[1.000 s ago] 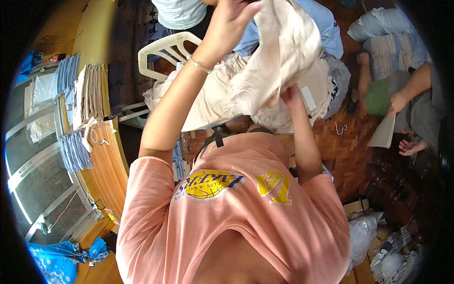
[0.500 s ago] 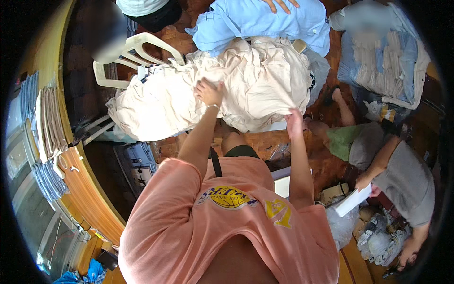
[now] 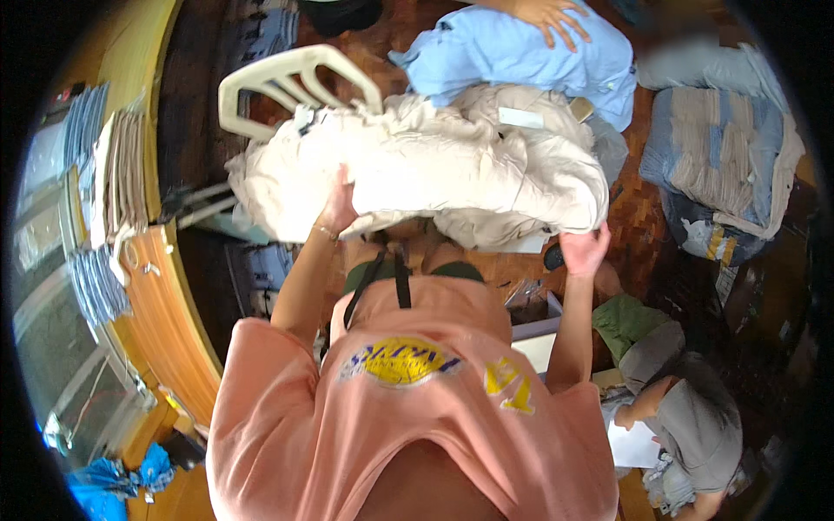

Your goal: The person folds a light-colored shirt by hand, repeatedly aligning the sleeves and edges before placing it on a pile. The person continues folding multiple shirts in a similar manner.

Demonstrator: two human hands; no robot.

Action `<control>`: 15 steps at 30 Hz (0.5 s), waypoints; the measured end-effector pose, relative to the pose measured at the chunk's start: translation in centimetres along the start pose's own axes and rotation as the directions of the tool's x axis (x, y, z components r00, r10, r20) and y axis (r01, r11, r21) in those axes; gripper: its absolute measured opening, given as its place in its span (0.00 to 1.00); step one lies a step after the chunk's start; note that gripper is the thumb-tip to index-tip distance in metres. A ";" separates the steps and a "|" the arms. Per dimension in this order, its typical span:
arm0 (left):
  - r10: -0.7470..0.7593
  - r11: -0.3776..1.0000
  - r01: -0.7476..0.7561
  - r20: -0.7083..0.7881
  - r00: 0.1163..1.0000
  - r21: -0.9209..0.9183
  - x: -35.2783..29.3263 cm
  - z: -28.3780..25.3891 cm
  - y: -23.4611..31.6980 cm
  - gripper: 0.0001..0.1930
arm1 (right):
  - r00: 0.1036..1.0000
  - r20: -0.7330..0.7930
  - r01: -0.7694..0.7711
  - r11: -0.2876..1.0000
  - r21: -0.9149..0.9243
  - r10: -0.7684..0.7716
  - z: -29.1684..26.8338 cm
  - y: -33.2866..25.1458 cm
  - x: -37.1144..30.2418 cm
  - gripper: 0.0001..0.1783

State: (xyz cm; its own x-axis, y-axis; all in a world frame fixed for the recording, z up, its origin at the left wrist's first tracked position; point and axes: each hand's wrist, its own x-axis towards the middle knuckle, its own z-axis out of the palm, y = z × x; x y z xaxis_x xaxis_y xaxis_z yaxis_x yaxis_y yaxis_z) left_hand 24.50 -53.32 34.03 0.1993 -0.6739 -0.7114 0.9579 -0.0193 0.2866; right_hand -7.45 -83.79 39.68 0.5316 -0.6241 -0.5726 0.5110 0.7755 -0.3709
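A long, creased cream cloth [image 3: 460, 169] lies across a heap of similar cream fabric in front of me. My left hand [image 3: 339, 207] is at its near edge left of centre, closed on the fabric, with some fingertips hidden by it. My right hand [image 3: 585, 250] grips the cloth's near right corner, fingers partly under it. Behind the heap is a light blue shirt [image 3: 521, 62], a co-worker's spread hand [image 3: 554, 21] resting on it. A small pale rectangular piece [image 3: 521, 117] lies on the cream fabric near the shirt.
A cream plastic chair [image 3: 300, 78] stands at the far left of the heap. Folded blue and beige garments [image 3: 708, 148] are stacked at the right. Another person in grey [image 3: 699, 417] bends low at right, beside a white sheet [image 3: 632, 445]. A wooden cabinet [image 3: 178, 321] runs along the left.
My left hand has gone from lying flat on the cream fabric to its near edge. The right hand still holds the corner. The cloth now lies in a long strip, uncovering the pale piece.
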 end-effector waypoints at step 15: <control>0.730 0.661 -0.749 -0.194 0.655 -0.045 -22.9 -7.8 11.4 0.11 | 0.976 0.202 -0.009 0.932 -0.362 0.088 14.7 8.7 -2.0 0.19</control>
State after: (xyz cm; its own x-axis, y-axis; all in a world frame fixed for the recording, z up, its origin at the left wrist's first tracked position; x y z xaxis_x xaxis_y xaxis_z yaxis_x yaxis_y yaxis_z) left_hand 32.46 -32.35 48.64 0.8701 -0.3126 -0.3811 0.4926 0.5255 0.6937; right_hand 5.86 -77.25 48.36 0.6996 -0.5601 -0.4437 0.2271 0.7631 -0.6051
